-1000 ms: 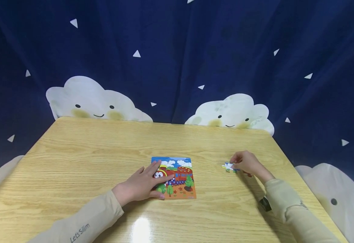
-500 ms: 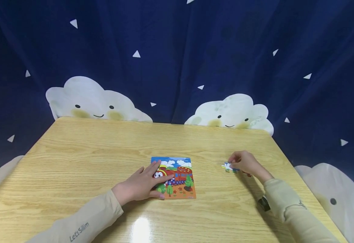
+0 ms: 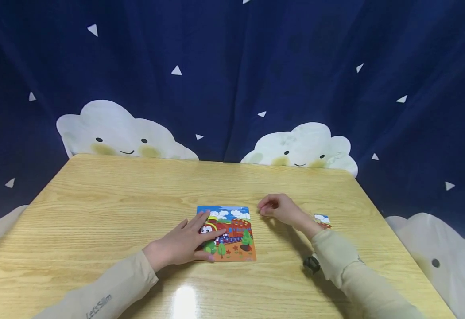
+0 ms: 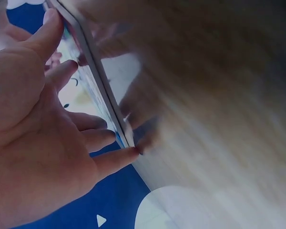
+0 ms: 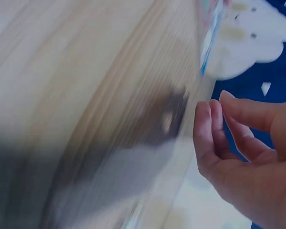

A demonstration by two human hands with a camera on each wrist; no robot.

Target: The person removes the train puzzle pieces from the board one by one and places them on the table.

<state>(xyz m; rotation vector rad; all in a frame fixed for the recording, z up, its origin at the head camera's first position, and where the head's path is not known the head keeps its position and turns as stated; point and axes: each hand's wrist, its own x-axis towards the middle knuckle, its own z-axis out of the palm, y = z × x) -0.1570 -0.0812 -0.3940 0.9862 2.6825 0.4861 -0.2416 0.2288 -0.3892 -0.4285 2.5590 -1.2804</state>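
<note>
- Wooden desk [image 3: 137,199]: train picture [image 3: 236,237] lies under left hand [image 3: 180,246], fingers spread; uneven pressing could slide it.
- Right hand [image 3: 281,209]: fingers narrow, grip unclear; trailing sleeve [image 3: 338,248] could drag nearby puzzle pieces [image 3: 322,220].

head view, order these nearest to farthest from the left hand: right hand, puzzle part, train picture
From the left hand:
1. train picture: right under it
2. right hand: to the right, just past the picture
3. puzzle part: farther right, past the right hand
</note>
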